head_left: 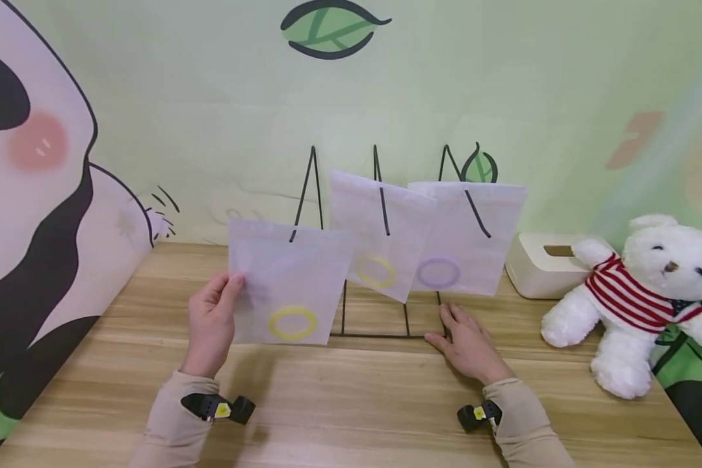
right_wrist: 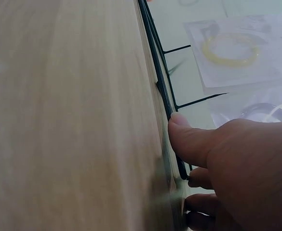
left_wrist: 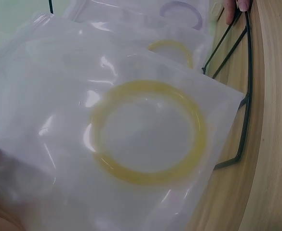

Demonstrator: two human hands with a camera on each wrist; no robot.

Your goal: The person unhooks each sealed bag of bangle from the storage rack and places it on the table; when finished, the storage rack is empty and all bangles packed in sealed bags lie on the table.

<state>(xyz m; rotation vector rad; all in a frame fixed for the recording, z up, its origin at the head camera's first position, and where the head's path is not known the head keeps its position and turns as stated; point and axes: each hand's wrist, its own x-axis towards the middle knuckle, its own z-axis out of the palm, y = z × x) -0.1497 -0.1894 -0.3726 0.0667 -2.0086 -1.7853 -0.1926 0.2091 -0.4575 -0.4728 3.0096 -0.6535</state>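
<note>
My left hand (head_left: 212, 322) pinches the left edge of a frosted zip bag (head_left: 263, 273) between thumb and fingers. Inside the bag lies a yellow ring (left_wrist: 145, 179), bangle-like in shape. The bag's top hangs from the left hook of a black wire rack (head_left: 368, 336). To its right, a second bag (head_left: 357, 211) with a yellow ring and a third bag (head_left: 503, 221) with a purple ring hang on the other hooks. My right hand (head_left: 468, 344) holds the rack's front right corner, its thumb (right_wrist: 186, 137) against the front bar and fingers on the far side.
A white tissue box (head_left: 526, 270) stands right of the rack, on the wooden table (head_left: 339, 403). Beside it sits a white teddy bear (head_left: 626, 292) in a striped shirt. The wall (head_left: 210, 97) behind has a panda and leaves painted on it.
</note>
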